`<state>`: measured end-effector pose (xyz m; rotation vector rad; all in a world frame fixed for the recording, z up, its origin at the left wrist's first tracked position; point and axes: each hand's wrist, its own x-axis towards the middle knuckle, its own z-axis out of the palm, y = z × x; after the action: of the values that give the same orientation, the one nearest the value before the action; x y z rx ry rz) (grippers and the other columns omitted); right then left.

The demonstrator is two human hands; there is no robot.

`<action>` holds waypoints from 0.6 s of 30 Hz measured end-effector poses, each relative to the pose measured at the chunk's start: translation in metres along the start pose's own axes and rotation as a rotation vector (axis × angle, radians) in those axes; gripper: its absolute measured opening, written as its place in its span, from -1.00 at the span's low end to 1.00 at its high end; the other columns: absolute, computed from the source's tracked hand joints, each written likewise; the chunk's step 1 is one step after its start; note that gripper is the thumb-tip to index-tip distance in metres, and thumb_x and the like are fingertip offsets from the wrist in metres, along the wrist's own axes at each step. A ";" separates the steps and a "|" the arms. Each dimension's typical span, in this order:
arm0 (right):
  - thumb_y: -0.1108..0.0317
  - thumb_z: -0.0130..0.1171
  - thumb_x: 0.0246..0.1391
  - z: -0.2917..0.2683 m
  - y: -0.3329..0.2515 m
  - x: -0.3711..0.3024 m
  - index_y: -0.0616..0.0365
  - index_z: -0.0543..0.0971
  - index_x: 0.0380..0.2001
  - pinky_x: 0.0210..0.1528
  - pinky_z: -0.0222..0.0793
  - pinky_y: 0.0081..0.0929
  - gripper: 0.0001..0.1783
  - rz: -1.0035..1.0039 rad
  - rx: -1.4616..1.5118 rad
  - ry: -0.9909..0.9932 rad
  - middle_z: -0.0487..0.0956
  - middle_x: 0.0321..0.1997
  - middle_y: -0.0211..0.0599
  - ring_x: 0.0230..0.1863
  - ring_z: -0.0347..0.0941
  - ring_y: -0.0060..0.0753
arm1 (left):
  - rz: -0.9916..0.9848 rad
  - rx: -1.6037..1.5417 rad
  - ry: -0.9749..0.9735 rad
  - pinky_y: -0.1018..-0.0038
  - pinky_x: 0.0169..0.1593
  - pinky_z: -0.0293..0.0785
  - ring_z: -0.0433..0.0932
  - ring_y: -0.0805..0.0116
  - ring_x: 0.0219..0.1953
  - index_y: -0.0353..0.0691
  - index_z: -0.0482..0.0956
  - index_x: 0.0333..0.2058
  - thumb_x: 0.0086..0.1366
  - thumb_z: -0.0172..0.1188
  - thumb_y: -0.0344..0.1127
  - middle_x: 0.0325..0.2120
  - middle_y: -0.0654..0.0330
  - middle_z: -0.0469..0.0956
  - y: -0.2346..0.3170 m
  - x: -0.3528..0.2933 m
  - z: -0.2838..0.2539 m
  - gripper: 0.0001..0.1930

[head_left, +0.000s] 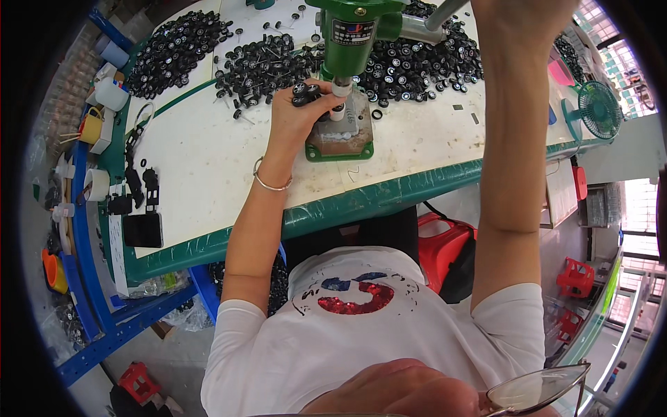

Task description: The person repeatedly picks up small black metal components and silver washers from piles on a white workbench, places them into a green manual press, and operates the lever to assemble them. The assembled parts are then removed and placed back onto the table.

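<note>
A green hand press (351, 48) stands on the table before me, its ram down over a small white post on the base plate (340, 149). My left hand (299, 115) is closed at the press, with several small black toy wheels (303, 92) between its fingers. Thumb and fingertips reach the post under the ram, and they partly hide what sits there. My right hand (522, 24) is raised at the top edge, near the press's metal lever (445, 14). Its fingers lie outside the picture, so its grip on the lever does not show.
Behind the press lie heaps of black wheels (174, 52), some on metal axles (260, 66). A phone (142, 231) and black plastic parts (151, 184) lie at the left. A green fan (599, 110) stands at the right. The table has a green edge (389, 193); below is a red stool (445, 243).
</note>
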<state>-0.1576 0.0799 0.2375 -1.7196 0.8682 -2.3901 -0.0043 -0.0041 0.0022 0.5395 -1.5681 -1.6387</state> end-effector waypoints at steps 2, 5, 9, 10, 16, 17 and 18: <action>0.19 0.06 0.16 -0.004 -0.005 -0.011 -0.03 0.26 -0.67 -0.78 -0.23 -0.65 -0.64 -0.193 -0.031 -0.075 0.05 -0.78 -0.66 -0.81 -0.14 -0.76 | 0.002 0.015 -0.023 0.65 -0.39 0.40 0.51 0.59 -0.53 -0.30 0.67 -0.40 0.02 0.37 -0.44 -0.56 0.26 0.61 0.001 0.002 0.002 -0.86; 0.21 0.05 0.16 -0.015 -0.004 -0.020 -0.03 0.23 -0.69 -0.80 -0.22 -0.64 -0.62 -0.312 0.000 -0.157 0.03 -0.78 -0.64 -0.81 -0.17 -0.75 | -0.033 -0.004 -0.022 0.65 -0.39 0.41 0.52 0.59 -0.52 -0.31 0.66 -0.40 0.02 0.36 -0.46 -0.55 0.25 0.61 0.001 0.000 0.004 -0.87; 0.26 0.06 0.14 -0.008 -0.005 -0.026 -0.01 0.24 -0.68 -0.81 -0.21 -0.65 -0.65 -0.298 0.050 -0.050 0.05 -0.77 -0.63 -0.81 -0.16 -0.76 | -0.097 -0.052 0.016 0.64 -0.39 0.42 0.52 0.57 -0.53 -0.35 0.64 -0.39 0.03 0.35 -0.49 -0.55 0.23 0.60 0.006 -0.003 0.010 -0.86; 0.28 0.07 0.14 -0.005 -0.006 -0.028 -0.01 0.24 -0.67 -0.81 -0.21 -0.65 -0.66 -0.295 0.014 0.025 0.05 -0.76 -0.63 -0.81 -0.15 -0.76 | -0.111 -0.068 0.019 0.64 -0.40 0.42 0.51 0.57 -0.53 -0.36 0.64 -0.38 0.03 0.34 -0.50 -0.55 0.23 0.60 0.008 -0.003 0.012 -0.86; 0.36 0.03 0.12 -0.034 -0.002 -0.025 0.14 0.47 -0.43 -0.64 0.08 -0.65 -0.90 -0.146 0.215 -0.149 0.32 -0.64 -0.45 -0.66 0.17 -0.62 | -0.138 -0.113 0.031 0.58 -0.36 0.47 0.56 0.47 -0.51 -0.35 0.61 -0.38 0.00 0.34 -0.50 -0.50 0.16 0.61 0.017 -0.006 0.018 -0.84; 0.37 0.03 0.11 -0.026 -0.003 -0.027 0.14 0.47 -0.45 -0.65 0.07 -0.66 -0.89 -0.133 0.202 -0.092 0.31 -0.67 -0.46 -0.69 0.16 -0.63 | -0.139 -0.126 0.037 0.58 -0.36 0.47 0.55 0.47 -0.51 -0.35 0.61 -0.39 0.00 0.34 -0.50 -0.50 0.16 0.61 0.016 -0.007 0.017 -0.84; 0.36 0.05 0.12 -0.008 0.001 -0.032 0.09 0.38 -0.52 -0.72 -0.06 -0.68 -0.85 -0.176 0.150 0.035 0.19 -0.70 -0.55 -0.73 0.02 -0.70 | -0.142 -0.133 0.045 0.58 -0.36 0.47 0.55 0.47 -0.52 -0.35 0.61 -0.39 0.00 0.34 -0.50 -0.51 0.17 0.60 0.013 -0.008 0.015 -0.84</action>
<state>-0.1534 0.0939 0.2079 -1.7684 0.5450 -2.5283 -0.0075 0.0124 0.0147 0.6241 -1.4038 -1.8095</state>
